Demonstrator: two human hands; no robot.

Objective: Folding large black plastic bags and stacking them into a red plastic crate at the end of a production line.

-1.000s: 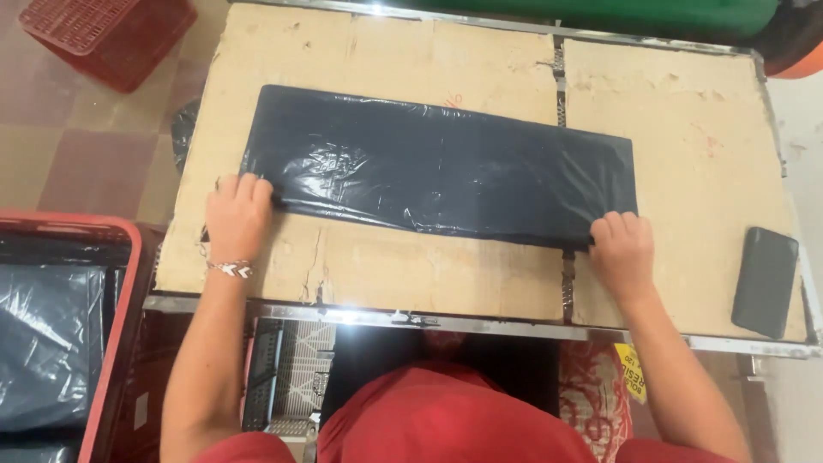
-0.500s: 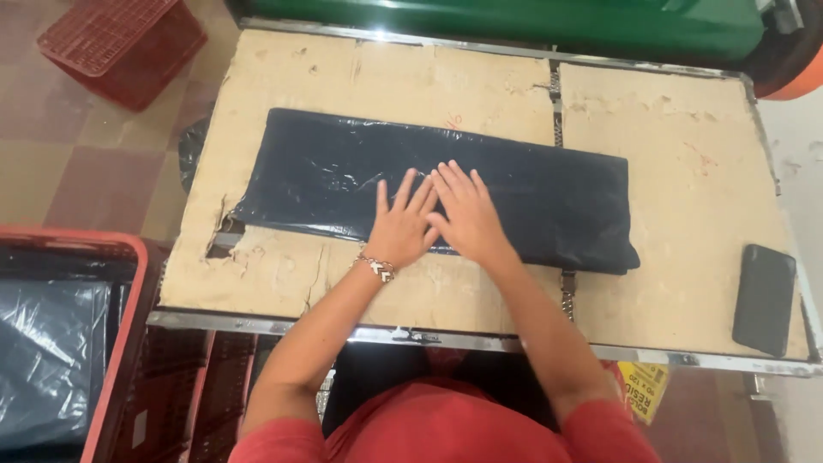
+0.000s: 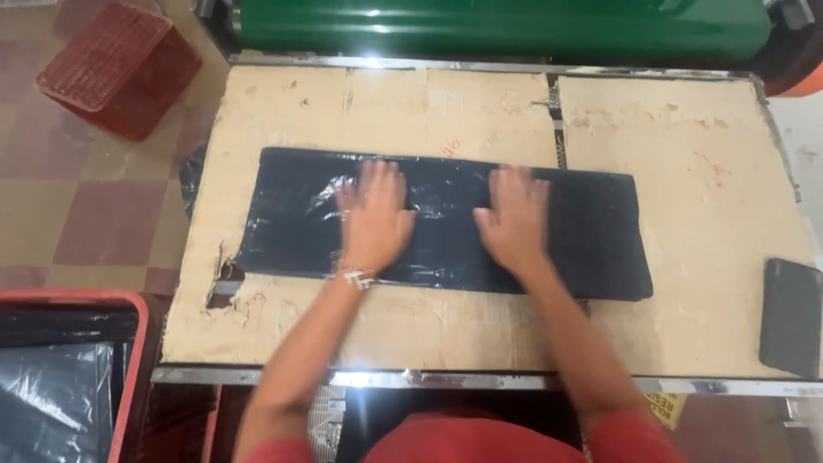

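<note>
At seven o'clock, a red bin holds black plastic sheeting. Mid-tabletop, the left hand and right hand lie flat on the folded black plastic bag, fingers spread, gripping nothing. The bag looks mostly flattened; wrinkles remain. At ten o'clock, a red crate sits upturned on the floor.

Overhead light is glaring off the metal tabletop edge and green roller; my hands are blurring slightly.
</note>
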